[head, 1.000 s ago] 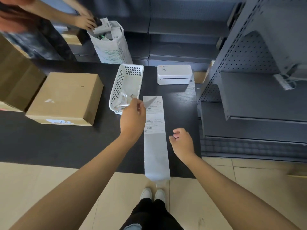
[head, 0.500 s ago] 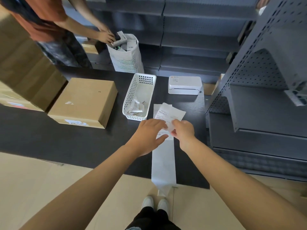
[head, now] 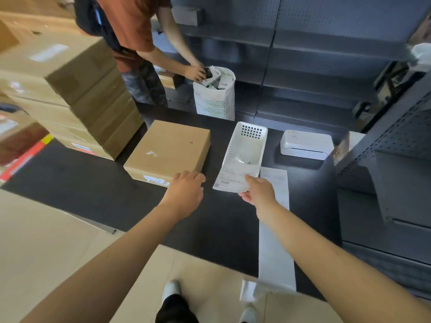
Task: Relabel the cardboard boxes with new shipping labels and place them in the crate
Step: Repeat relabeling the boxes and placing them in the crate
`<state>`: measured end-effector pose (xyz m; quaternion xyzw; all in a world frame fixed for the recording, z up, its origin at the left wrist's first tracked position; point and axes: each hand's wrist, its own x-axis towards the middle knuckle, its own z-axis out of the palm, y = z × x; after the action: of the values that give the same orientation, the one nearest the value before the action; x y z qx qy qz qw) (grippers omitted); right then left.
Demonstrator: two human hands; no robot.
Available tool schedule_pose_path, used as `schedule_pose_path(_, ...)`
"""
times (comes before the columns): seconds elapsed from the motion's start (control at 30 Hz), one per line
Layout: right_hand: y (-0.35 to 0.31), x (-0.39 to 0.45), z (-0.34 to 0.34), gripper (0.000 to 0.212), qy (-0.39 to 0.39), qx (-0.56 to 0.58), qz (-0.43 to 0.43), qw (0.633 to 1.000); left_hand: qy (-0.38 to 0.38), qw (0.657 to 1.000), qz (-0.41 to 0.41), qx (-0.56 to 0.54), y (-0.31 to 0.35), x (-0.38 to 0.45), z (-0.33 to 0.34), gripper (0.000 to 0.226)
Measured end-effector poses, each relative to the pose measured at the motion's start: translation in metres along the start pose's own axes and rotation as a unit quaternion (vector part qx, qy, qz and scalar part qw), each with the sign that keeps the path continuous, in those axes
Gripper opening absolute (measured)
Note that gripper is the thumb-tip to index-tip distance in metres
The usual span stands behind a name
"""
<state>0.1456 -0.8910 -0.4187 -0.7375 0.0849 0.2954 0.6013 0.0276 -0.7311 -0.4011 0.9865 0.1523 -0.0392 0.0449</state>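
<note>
ok so my right hand [head: 257, 191] now pinches the peeled label [head: 233, 180], off the backing strip [head: 275, 229] since half a second ago, left hand [head: 186, 194] relaxed, reaching for the cardboard box [head: 169, 149] at 10 o'clock, so sticking looks next.

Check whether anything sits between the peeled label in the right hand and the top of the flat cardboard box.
Nothing visible blocks it. The right hand pinches the label just right of the cardboard box; the left hand reaches the box's near edge, below the bare top.
</note>
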Motion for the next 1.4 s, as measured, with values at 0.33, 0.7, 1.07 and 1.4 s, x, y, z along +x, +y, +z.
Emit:
schedule_pose_path(0.33,-0.031,0.010,0.158,0.014,0.026,0.001,-0.005,1.000,-0.020,1.000,-0.013,0.017,-0.180,0.010,-0.014,0.035)
schedule_pose_path(0.7,-0.041,0.061,0.241,0.014,0.051,-0.081,-0.002,0.995,-0.032,0.999,-0.030,0.012,-0.248,0.071,-0.008,0.034)
schedule_pose_path(1.07,-0.038,0.110,0.280,0.022,0.065,-0.176,0.011,0.982,-0.037,0.999,0.031,-0.006,-0.271,0.133,0.020,0.036)
schedule_pose_path(1.4,-0.037,0.119,0.290,0.019,0.096,-0.276,0.027,0.956,-0.044,0.993,0.106,-0.010,-0.270,0.169,0.028,0.042)
